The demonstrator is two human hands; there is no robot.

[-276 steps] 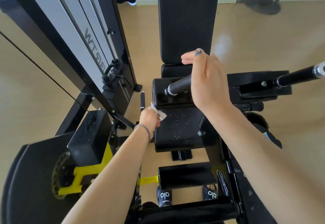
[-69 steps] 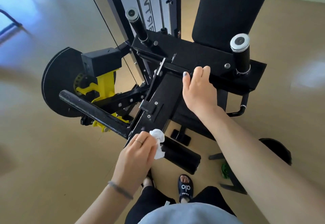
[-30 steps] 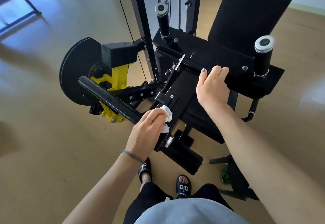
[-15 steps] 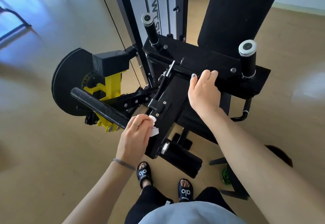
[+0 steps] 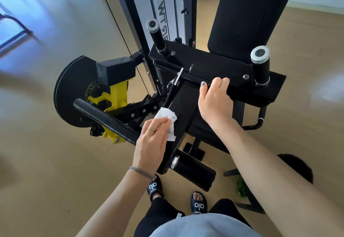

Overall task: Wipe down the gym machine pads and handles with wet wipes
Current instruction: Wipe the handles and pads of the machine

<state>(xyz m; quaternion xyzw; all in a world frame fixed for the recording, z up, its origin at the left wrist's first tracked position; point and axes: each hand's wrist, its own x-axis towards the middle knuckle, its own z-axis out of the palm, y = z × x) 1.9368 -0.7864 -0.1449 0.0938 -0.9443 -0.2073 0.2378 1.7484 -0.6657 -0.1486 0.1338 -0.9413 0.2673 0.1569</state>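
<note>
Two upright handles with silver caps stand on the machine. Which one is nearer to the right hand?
The handle beside the backrest, on the picture's right; the right hand grips the frame just below it. The other handle stands by the weight stack.

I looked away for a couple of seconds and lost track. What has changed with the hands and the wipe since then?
The left hand has carried the white wipe up the slanted black arm, from near the roller pad at its lower end to about the middle, and holds it against the arm's left edge. The right hand still grips the crossbar.
</note>
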